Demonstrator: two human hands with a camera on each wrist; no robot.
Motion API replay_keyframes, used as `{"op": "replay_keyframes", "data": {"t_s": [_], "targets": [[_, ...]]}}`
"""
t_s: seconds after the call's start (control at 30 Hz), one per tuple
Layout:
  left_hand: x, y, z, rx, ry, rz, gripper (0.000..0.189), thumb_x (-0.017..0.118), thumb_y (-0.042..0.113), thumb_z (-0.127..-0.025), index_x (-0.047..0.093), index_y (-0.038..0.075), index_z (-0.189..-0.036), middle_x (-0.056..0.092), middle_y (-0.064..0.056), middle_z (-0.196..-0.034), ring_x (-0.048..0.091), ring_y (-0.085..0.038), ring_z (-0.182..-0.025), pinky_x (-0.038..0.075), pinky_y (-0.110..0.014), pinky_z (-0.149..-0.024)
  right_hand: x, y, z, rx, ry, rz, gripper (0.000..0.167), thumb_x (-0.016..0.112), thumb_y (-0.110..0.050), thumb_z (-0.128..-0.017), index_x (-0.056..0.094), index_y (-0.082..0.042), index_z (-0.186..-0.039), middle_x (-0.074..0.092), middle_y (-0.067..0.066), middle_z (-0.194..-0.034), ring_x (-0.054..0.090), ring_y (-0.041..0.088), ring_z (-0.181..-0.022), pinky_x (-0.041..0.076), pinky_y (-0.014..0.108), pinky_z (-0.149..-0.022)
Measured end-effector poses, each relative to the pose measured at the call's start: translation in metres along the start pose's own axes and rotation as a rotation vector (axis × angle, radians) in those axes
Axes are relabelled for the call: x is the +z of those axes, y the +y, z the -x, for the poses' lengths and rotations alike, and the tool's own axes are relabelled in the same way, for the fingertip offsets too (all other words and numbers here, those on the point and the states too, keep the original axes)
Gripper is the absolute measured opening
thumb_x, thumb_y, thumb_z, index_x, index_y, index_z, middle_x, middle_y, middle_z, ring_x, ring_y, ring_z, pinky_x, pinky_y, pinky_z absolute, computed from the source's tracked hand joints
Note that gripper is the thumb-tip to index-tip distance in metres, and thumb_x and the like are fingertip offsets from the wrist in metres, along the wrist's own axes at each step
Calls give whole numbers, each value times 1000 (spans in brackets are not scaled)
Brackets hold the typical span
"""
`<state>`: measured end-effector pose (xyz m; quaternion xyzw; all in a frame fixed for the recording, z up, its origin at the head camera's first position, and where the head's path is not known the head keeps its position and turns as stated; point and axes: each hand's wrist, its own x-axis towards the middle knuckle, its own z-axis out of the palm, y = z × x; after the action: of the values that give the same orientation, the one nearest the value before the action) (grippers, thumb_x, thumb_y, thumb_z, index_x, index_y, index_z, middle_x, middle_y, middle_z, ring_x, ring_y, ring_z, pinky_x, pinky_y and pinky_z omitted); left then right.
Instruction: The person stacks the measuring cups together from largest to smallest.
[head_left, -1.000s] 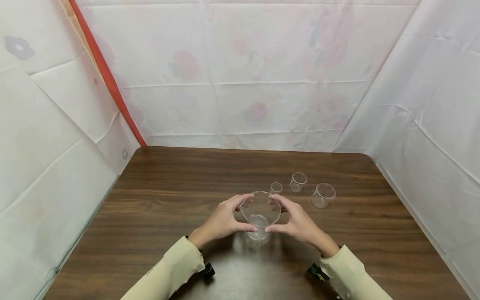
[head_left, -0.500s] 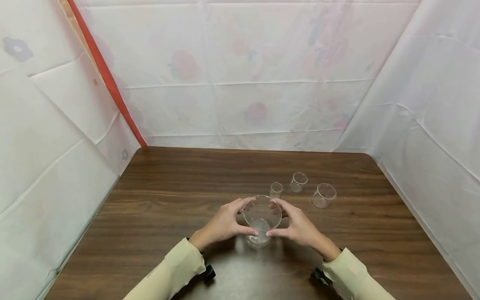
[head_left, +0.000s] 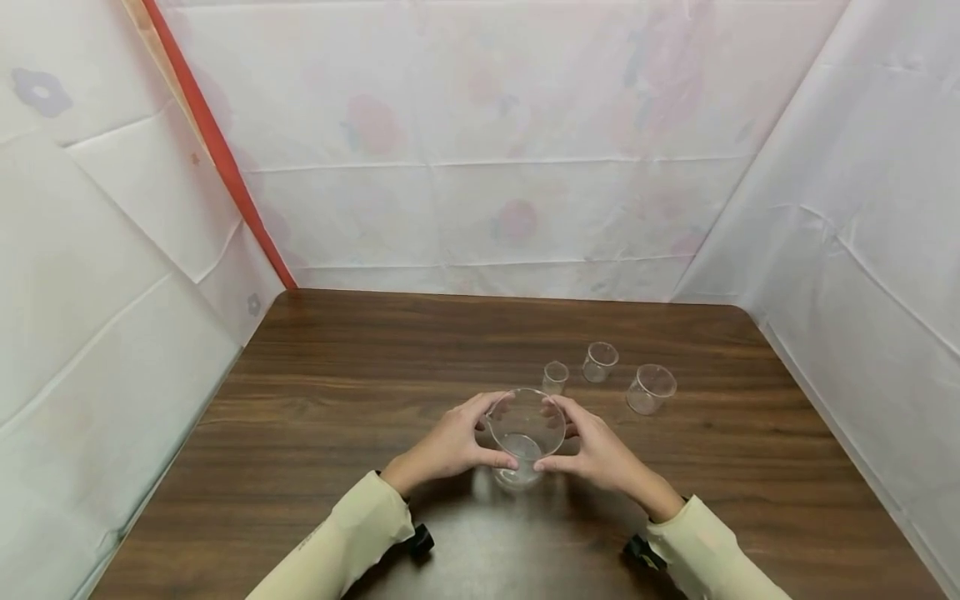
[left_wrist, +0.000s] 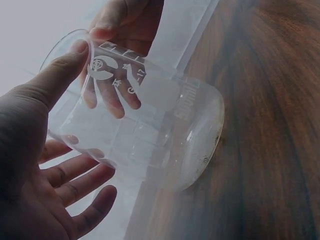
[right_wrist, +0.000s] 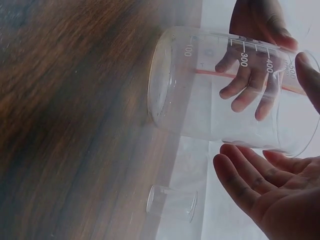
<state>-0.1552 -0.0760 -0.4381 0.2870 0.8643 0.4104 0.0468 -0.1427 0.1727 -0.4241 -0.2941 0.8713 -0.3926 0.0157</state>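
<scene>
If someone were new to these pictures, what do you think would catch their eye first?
Most likely the large clear glass beaker, held between the left hand and the right hand in the head view's lower middle. Beyond it to the right, three smaller glass beakers stand on the dark wooden table. The red strip slanting down at upper left would probably stand out too.

Left wrist view: the beaker's lowest lettering seems too blurred to read.
</scene>
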Motion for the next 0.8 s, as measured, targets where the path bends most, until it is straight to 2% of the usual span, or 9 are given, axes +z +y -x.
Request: {"op": "replay_keyframes", "data": {"t_s": [0.23, 0.4, 0.47, 0.57, 0.67, 0.8], "targets": [[-2, 0, -1, -18, -46, 2, 88, 82, 45, -75, 40, 22, -148, 55, -8, -131, 61, -22, -103, 52, -36, -89, 1, 1, 1, -1, 11, -4, 82, 84, -29, -75, 43, 4, -137, 62, 20, -125, 63, 31, -107, 55, 33, -83], [-2, -1, -2, -12, -47, 0, 88, 83, 46, -74, 41, 21, -147, 47, -2, -145, 59, -25, -115, 50, -40, -95, 1, 0, 0, -6, 15, -11, 82, 85, -29, -75, 43, 3, -138, 62, 19, -126, 64, 30, -106, 54, 33, -84], [-3, -1, -3, -7, -60, 19, 87, 82, 45, -75, 40, 19, -147, 48, -3, -148, 55, -25, -124, 48, -43, -98, 1, 0, 1, -3, 13, -13, 83, 85, -29, -75, 43, 2, -139, 62, 19, -126, 63, 29, -106, 54, 34, -85], [-3, -1, -4, -7, -88, 52, 87, 80, 44, -77, 38, 16, -148, 51, -6, -147, 52, -21, -130, 47, -43, -101, 1, 0, 1, 5, 7, -17, 83, 84, -30, -75, 42, 2, -139, 61, 20, -127, 63, 30, -107, 54, 37, -86], [-2, -1, -4, -2, -103, 68, 86, 79, 44, -78, 37, 16, -148, 52, -8, -145, 51, -20, -132, 47, -42, -101, 1, 0, 2, 11, 6, -27, 83, 84, -30, -76, 42, 1, -139, 61, 20, -127, 63, 31, -105, 55, 41, -85], [-2, -2, -5, 10, -100, 76, 86, 81, 42, -78, 38, 13, -147, 54, -9, -143, 52, -21, -130, 48, -41, -100, 1, 0, 2, 11, 12, -24, 82, 84, -30, -75, 42, 0, -140, 61, 19, -127, 64, 29, -103, 55, 39, -85]]}}
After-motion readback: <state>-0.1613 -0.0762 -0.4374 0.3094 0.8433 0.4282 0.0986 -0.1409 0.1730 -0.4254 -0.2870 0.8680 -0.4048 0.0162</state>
